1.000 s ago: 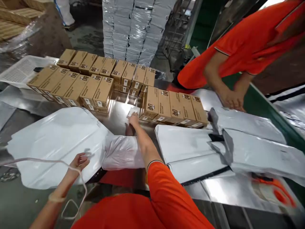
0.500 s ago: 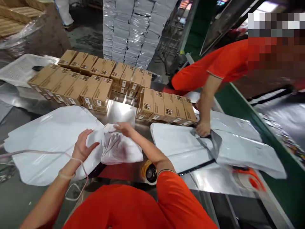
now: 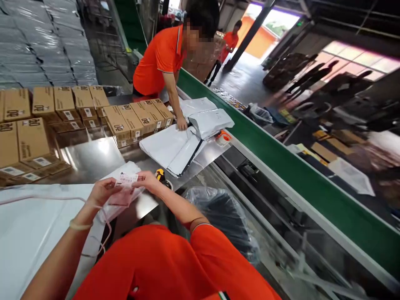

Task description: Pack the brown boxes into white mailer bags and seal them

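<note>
The left hand is pinching one edge of a printed label, thumb and fingers closed on it, while the right hand is gripping the opposite edge. The label is therefore sitting between the two hands, touching both. Its print is looking too small to read, and its lower part is blending into a pinkish sheet, so where it ends is staying unclear. Under the label a white package is lying on the counter, partly covered by the hands. Left of the label, white bags are spreading out past the picture's edge, with a pale cord crossing them. Just right of the label, a yellow-and-black tool is showing, half hidden behind the right forearm. Beyond the label, cartons are standing in rows, those on the far left being cut off. Beyond and right of the label, a co-worker's hand is resting on a stack of white mailers.
</note>
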Demonstrator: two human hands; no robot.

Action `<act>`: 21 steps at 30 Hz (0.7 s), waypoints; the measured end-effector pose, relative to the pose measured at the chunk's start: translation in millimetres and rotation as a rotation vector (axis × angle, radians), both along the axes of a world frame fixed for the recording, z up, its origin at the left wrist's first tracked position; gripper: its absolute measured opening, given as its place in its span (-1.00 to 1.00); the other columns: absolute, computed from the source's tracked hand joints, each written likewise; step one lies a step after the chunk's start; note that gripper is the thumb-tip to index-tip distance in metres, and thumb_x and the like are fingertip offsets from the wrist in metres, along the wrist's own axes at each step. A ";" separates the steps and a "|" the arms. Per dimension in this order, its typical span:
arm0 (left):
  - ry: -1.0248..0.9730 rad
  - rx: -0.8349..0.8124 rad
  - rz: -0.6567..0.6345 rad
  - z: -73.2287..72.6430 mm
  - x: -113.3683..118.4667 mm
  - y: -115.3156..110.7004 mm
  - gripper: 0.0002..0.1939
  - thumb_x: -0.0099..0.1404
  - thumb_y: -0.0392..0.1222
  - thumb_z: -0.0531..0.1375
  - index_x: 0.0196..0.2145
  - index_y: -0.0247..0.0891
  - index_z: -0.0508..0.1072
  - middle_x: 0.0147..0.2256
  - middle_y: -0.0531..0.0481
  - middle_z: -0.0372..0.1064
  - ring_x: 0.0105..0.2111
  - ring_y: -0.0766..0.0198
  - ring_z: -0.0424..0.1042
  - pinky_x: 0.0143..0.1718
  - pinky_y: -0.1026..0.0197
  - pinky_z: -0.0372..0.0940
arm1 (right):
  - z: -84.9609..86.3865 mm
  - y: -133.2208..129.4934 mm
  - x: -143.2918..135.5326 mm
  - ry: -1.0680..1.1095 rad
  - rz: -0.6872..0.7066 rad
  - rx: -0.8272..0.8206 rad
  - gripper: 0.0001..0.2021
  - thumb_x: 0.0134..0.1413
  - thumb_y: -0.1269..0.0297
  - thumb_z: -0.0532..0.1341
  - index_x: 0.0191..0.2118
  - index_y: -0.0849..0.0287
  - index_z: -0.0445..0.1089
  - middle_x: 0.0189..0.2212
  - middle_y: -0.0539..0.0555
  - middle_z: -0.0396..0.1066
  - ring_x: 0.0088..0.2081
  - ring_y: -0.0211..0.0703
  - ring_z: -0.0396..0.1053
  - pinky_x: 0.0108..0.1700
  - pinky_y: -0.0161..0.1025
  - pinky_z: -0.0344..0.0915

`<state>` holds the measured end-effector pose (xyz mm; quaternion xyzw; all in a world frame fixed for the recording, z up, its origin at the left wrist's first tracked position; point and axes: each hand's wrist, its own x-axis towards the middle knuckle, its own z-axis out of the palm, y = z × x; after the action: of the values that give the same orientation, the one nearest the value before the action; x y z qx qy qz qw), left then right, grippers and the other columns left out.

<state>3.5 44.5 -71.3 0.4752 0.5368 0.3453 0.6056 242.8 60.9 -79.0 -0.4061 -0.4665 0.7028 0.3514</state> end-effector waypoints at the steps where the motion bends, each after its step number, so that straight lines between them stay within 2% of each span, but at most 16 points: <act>1: -0.007 -0.007 -0.006 2.7 1.3 -2.3 -0.45 -0.33 0.14 0.66 -0.54 -0.18 0.51 -0.50 -0.02 0.50 -0.42 0.11 0.46 -0.34 0.08 0.45 | -0.4 -6.7 -0.9 -0.033 -0.067 0.003 -0.48 -0.20 -0.11 0.68 -0.38 0.14 0.49 -0.56 -0.10 0.41 -0.47 -0.23 0.38 -0.40 -0.33 0.33; 3: 0.012 0.014 0.020 11.2 3.1 -7.0 -0.39 -0.44 0.05 0.68 -0.45 -0.18 0.56 -0.37 -0.06 0.60 -0.31 0.04 0.53 -0.23 0.06 0.51 | 0.5 -19.0 -6.3 -0.075 -0.131 0.032 -0.45 -0.21 -0.14 0.68 -0.46 0.14 0.44 -0.60 -0.11 0.37 -0.52 -0.28 0.30 -0.43 -0.34 0.26; 5: 0.026 0.071 0.059 22.2 4.4 -11.7 -0.25 -0.52 -0.05 0.71 -0.28 -0.18 0.62 -0.22 -0.10 0.66 -0.17 -0.03 0.58 -0.11 0.06 0.54 | 3.2 -30.1 -14.7 -0.083 -0.077 0.087 -0.46 -0.19 -0.15 0.67 -0.45 0.15 0.47 -0.58 -0.08 0.41 -0.51 -0.28 0.32 -0.40 -0.33 0.27; 7: 0.051 0.111 0.054 33.0 5.6 -16.7 -0.24 -0.45 -0.03 0.72 -0.22 -0.20 0.65 -0.20 -0.12 0.66 -0.12 -0.05 0.59 -0.08 0.07 0.53 | 6.2 -39.8 -22.9 -0.101 -0.020 0.141 -0.48 -0.12 -0.17 0.64 -0.43 0.15 0.50 -0.55 -0.06 0.46 -0.46 -0.24 0.38 -0.34 -0.31 0.30; 10: 0.125 0.134 0.035 44.1 5.1 -25.0 -0.49 -0.20 0.11 0.67 -0.39 -0.24 0.67 -0.37 -0.12 0.61 -0.27 0.03 0.54 -0.27 0.16 0.44 | 10.3 -48.9 -26.5 -0.181 -0.076 0.193 -0.51 -0.04 -0.17 0.61 -0.40 0.14 0.51 -0.51 -0.05 0.49 -0.41 -0.19 0.43 -0.30 -0.29 0.34; 14: 0.131 0.131 0.003 50.8 -3.9 -34.9 -0.55 -0.08 0.13 0.60 -0.39 -0.31 0.73 -0.44 -0.07 0.58 -0.48 0.27 0.37 -0.50 0.29 0.19 | 17.3 -44.5 -14.8 -0.304 -0.154 0.365 -0.66 0.17 -0.05 0.50 -0.30 0.15 0.60 -0.37 0.04 0.59 -0.29 -0.13 0.51 -0.20 -0.25 0.39; 17: 0.113 0.135 -0.062 55.3 -11.6 -40.3 -0.60 -0.06 0.08 0.57 -0.40 -0.31 0.75 -0.49 -0.03 0.55 -0.53 0.35 0.30 -0.52 0.31 0.15 | 25.7 -38.1 -9.6 -0.390 -0.067 0.528 -0.71 0.30 0.00 0.42 -0.28 0.14 0.66 -0.28 0.08 0.64 -0.21 -0.10 0.51 -0.18 -0.25 0.37; 21: 0.134 0.111 -0.094 61.0 -15.7 -45.7 -0.68 -0.01 0.02 0.53 -0.41 -0.30 0.74 -0.51 -0.02 0.54 -0.50 0.32 0.35 -0.45 0.29 0.25 | 36.3 -37.9 -15.3 -0.400 0.097 0.619 -0.68 0.36 -0.02 0.41 -0.29 0.12 0.68 -0.31 0.07 0.61 -0.24 -0.12 0.47 -0.20 -0.25 0.33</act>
<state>-12.2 -1.1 -10.4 0.5549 0.5329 0.3132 0.5568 227.4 23.0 -42.7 -0.3875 -0.7351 0.4511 0.3257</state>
